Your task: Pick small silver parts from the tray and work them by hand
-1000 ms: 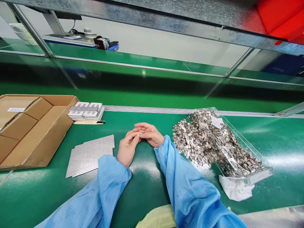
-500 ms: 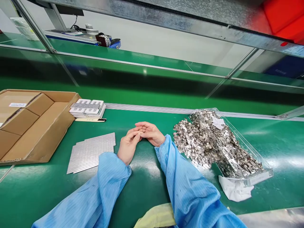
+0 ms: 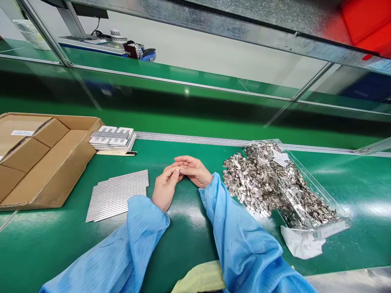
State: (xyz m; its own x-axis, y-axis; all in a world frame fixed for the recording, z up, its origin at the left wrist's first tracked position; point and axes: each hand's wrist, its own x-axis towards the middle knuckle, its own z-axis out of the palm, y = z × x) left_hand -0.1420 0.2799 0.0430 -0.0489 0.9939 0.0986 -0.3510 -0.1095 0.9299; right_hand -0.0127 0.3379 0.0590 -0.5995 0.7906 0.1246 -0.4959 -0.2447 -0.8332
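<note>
My left hand [image 3: 165, 185] and my right hand [image 3: 196, 171] meet fingertip to fingertip above the green table [image 3: 186, 252]. Both are closed in a pinch, thumbs against fingers. Whatever lies between the fingertips is hidden or too small to make out. Left of my left hand, thin silvery strips [image 3: 119, 195] lie side by side as a flat sheet. To the right of my right hand spreads a heap of small shiny metal pieces [image 3: 250, 183]. It spills out of a clear plastic tray [image 3: 332, 228] that holds many more of the same.
A cardboard box [image 3: 70, 171] stands at the left. Beside it are stacked white printed cards [image 3: 113, 136] and a cutter-like tool [image 3: 116, 153]. White crumpled paper [image 3: 302, 244] lies by the tray's near end. A metal shelf [image 3: 214, 24] with a red bin [image 3: 369, 24] hangs overhead.
Both hands keep almost the same place and pinch, with only slight finger movement. The objects on the table have not moved.
</note>
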